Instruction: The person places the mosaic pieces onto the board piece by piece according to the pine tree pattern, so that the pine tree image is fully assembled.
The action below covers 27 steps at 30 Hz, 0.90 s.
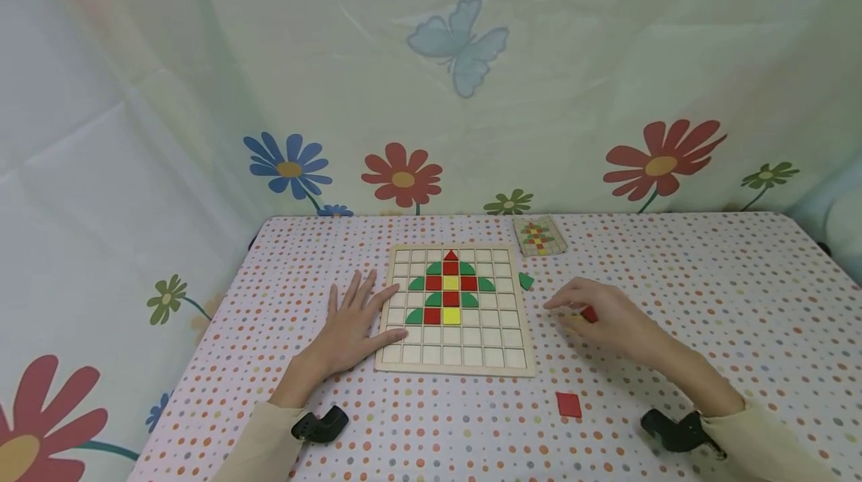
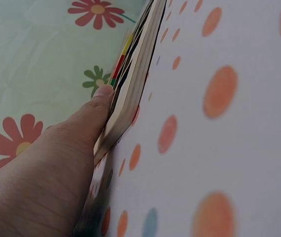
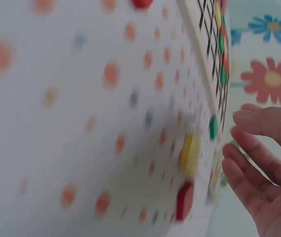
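My left hand [image 1: 350, 332] rests with spread fingers on the left edge of a wooden grid board [image 1: 485, 355]. Red, yellow and green pieces on the board form a tree-like pattern, topped by a red triangle [image 1: 451, 256]. To the right of the board my right hand [image 1: 606, 317] hovers above the table, its fingers loosely bent. In the right wrist view nothing lies between those fingers. Below them are a yellow piece [image 3: 189, 154] and a red piece [image 3: 185, 200]; from the head view the hand partly covers both. A green piece [image 1: 526, 281] sits by the board's right edge.
A small pattern card [image 1: 540, 236] showing a similar coloured design lies past the board's upper right corner. Nearer the front is a red square [image 1: 569, 405]. A dotted cloth covers the table [image 1: 431, 429], and a flowered curtain [image 1: 559, 115] hangs behind it.
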{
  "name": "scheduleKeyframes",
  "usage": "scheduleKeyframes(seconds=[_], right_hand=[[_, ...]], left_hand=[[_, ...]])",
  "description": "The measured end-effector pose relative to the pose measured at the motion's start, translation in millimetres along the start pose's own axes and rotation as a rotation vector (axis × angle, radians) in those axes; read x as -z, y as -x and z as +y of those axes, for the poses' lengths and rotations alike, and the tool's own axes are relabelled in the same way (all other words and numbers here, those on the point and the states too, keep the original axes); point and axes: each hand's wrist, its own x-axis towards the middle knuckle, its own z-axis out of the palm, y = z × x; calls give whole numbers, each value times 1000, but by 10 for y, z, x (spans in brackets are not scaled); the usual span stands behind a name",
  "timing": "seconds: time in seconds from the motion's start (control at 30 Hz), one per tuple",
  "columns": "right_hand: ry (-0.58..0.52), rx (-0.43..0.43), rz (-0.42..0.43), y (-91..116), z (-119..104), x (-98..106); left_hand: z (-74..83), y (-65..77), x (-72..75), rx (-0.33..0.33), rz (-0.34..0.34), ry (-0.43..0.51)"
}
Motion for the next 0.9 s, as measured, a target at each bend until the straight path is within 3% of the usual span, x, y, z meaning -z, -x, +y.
scheduleKeyframes(seconds=[0.13,0.3,0.9], right_hand=[[46,-26,13,124,260,123],[35,-34,-42,186,451,198],[41,-148,-29,42,530,163]], left_hand=[[-5,2,-7,-4,-1,0],[-7,5,-4,-11,-3,1],[-12,9,-5,-7,-3,-1]])
